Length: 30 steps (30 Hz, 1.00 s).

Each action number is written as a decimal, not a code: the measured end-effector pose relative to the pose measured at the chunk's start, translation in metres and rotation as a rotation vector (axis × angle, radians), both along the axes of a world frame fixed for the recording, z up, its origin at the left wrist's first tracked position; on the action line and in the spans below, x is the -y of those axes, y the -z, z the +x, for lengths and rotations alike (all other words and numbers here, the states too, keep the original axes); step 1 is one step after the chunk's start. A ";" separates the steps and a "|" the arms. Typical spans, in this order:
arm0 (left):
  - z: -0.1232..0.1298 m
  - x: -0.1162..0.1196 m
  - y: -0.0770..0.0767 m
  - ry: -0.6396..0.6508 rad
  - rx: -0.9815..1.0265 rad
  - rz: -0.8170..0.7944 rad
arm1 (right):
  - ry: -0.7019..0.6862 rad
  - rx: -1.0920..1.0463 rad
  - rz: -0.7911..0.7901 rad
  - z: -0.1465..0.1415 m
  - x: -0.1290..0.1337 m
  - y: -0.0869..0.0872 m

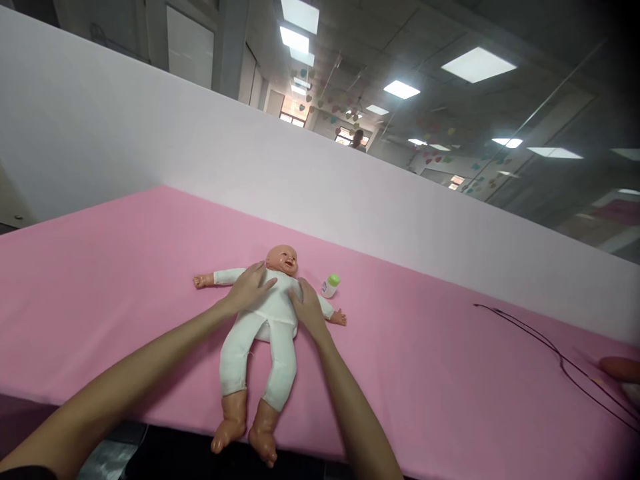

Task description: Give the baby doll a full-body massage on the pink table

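Handling seems under way, with what remains unclear: the left hand [249, 288], open and loosely spread, rests on one side of the face-up, dressed doll [274, 307] on the worktop [425, 373], the right hand [307, 308], likewise open, touches its other side, and the capped bottle [330, 287] sits untouched nearby.

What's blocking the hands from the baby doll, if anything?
Nothing visible: the left hand and right hand both touch the doll. The green-capped bottle sits off to one side.
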<state>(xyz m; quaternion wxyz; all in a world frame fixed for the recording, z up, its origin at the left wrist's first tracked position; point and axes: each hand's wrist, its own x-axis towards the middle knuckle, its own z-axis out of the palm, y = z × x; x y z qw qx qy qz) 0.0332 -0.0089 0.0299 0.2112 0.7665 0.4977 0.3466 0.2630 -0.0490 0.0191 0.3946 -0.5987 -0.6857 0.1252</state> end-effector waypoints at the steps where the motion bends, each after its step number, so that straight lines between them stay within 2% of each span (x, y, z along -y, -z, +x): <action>1: 0.003 -0.002 0.007 0.007 -0.080 -0.005 | -0.018 0.057 -0.025 -0.001 -0.002 0.008; 3: 0.001 -0.007 0.022 0.014 -0.234 -0.053 | -0.005 0.155 -0.065 0.004 -0.002 0.023; 5: -0.012 -0.010 0.036 -0.042 -0.344 -0.050 | 0.044 0.251 -0.071 0.017 0.000 0.036; 8: -0.040 -0.014 0.052 -0.160 -0.456 0.078 | 0.091 0.420 -0.057 0.038 0.006 0.044; 10: -0.057 -0.017 0.059 -0.156 -0.493 0.166 | 0.124 0.534 -0.031 0.048 0.011 0.044; 13: -0.071 -0.020 0.058 -0.090 -0.472 0.225 | 0.171 0.660 0.002 0.059 0.020 0.042; 15: -0.068 -0.019 0.045 -0.066 -0.364 0.199 | 0.171 0.677 0.008 0.066 0.027 0.038; 18: -0.039 -0.011 0.008 0.022 -0.008 0.077 | 0.202 0.579 0.024 0.081 0.029 0.023; 20: -0.005 -0.007 -0.020 0.172 0.314 -0.047 | 0.272 0.482 0.042 0.092 0.024 0.008; 23: 0.057 -0.009 -0.049 0.406 0.745 -0.390 | 0.336 0.386 0.052 0.105 0.006 -0.013; 25: 0.097 -0.018 -0.055 0.505 0.915 -0.685 | 0.306 0.362 0.041 0.112 -0.007 -0.021; 27: 0.132 -0.030 -0.052 0.525 0.967 -0.889 | 0.239 0.358 0.033 0.117 -0.018 -0.020; 30: 0.171 -0.045 -0.040 0.446 0.949 -1.012 | 0.130 0.384 0.011 0.122 -0.029 -0.008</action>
